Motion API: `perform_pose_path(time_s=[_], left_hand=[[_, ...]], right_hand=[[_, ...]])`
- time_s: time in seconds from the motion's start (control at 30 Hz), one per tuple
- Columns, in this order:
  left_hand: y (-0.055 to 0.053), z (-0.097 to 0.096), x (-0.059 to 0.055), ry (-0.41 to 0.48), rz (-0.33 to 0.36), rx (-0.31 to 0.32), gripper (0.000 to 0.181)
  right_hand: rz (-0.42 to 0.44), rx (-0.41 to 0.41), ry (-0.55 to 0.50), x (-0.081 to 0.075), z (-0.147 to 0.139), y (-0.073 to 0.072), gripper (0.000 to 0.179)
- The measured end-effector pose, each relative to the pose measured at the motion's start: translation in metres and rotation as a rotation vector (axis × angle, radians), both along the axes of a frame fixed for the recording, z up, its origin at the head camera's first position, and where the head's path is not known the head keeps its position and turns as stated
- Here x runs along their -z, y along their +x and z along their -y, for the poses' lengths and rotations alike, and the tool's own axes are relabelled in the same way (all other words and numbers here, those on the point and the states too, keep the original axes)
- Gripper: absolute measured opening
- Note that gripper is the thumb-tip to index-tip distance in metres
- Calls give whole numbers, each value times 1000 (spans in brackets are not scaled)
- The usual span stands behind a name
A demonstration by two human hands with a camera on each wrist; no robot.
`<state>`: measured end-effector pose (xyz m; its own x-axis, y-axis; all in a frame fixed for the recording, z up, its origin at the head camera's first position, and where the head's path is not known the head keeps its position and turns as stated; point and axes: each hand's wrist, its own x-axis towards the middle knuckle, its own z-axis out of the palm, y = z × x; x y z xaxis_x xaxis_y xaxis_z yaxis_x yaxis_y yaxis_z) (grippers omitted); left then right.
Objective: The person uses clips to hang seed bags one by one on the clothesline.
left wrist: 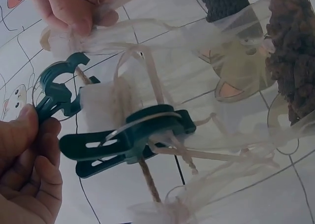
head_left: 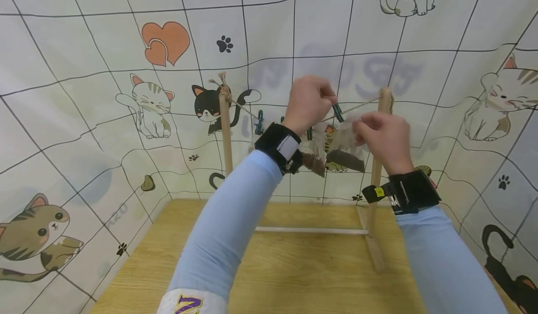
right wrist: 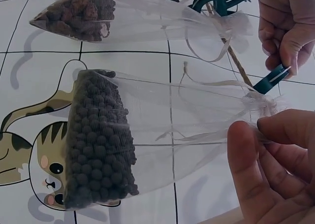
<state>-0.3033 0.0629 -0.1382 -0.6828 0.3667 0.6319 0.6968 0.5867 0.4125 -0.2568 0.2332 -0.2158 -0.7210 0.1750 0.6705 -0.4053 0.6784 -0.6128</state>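
Note:
My left hand (head_left: 308, 103) pinches the handles of a dark green clip (left wrist: 56, 88), whose jaws are spread at the rope (left wrist: 150, 182). Just right of it, my right hand (head_left: 388, 139) holds the gathered top of a sheer mesh bag (right wrist: 152, 106) between thumb and fingers. Small dark round pellets (right wrist: 98, 150) fill the bag's bottom. Beside it hangs another mesh bag with reddish-brown lumps (right wrist: 83, 15), its neck under a second green clip (left wrist: 130, 135) on the rope. In the head view, my left wrist hides part of the rope.
Two wooden posts (head_left: 225, 134) carry the rope, with a white rod (head_left: 313, 231) low between them. The stand is on a wood-grain table (head_left: 294, 272). Another green clip (head_left: 259, 121) sits near the left post. A cat-print cloth (head_left: 269, 33) hangs behind and at the sides.

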Motion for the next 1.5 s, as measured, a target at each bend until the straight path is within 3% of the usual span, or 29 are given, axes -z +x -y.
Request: perform_pose_path(time_s=[0.17, 0.33, 0.43, 0.6, 0.9, 1.13, 1.3, 1.5], left_hand=[[-1, -1, 1, 9, 58, -2, 8], [2, -3, 3, 21, 132, 3, 8], [3, -4, 4, 18, 134, 12, 8], [2, -5, 6, 8, 127, 26, 8], [1, -6, 6, -82, 192, 61, 24], [4, -1, 3, -156, 215, 100, 26], [9, 4, 1, -203, 211, 128, 41], [15, 15, -1, -289, 120, 148, 47]], right_hand=[[1, -21, -32, -3, 4, -5, 23], [-1, 8, -40, -5, 8, -7, 23], [-7, 29, -59, -7, 10, -9, 23], [14, -8, -112, -11, 11, -10, 26], [29, -53, -130, -11, 11, -11, 26], [72, -25, -48, -7, 5, -12, 27], [114, -16, 44, -6, -1, -9, 31], [133, -47, 160, -10, -8, -2, 35]])
